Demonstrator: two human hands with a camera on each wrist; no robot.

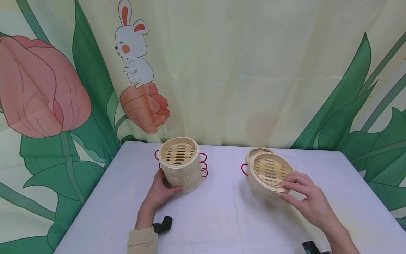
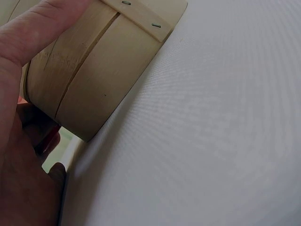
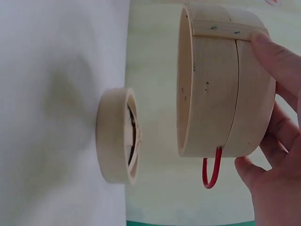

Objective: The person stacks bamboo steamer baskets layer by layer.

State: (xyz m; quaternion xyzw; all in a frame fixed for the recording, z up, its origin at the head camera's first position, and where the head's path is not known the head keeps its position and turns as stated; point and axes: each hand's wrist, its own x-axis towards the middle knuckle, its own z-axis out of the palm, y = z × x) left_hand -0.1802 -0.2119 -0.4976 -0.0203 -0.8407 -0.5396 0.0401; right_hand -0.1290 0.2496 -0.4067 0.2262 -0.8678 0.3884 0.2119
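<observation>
A stack of bamboo steamer baskets [image 1: 183,173] with red loop handles stands left of centre, its slatted top facing up. My left hand [image 1: 161,191] grips the stack low on its near left side, the thumb along the front wall. In the left wrist view the lower wall of the stack [image 2: 108,61] meets the table. On the right, my right hand [image 1: 306,199] holds another steamer basket [image 1: 269,171] by its right edge, tilted and raised off the table. The right wrist view shows the thumb on the wall of this basket [image 3: 211,94], a red handle hanging from it.
Behind the raised basket, a shallow round bamboo piece [image 1: 253,151] sits on the white-covered table [image 1: 219,211], mostly hidden in the head view. In the right wrist view this shallow bamboo piece [image 3: 110,136] has curved strips across it. A printed curtain [image 1: 241,70] hangs behind the table.
</observation>
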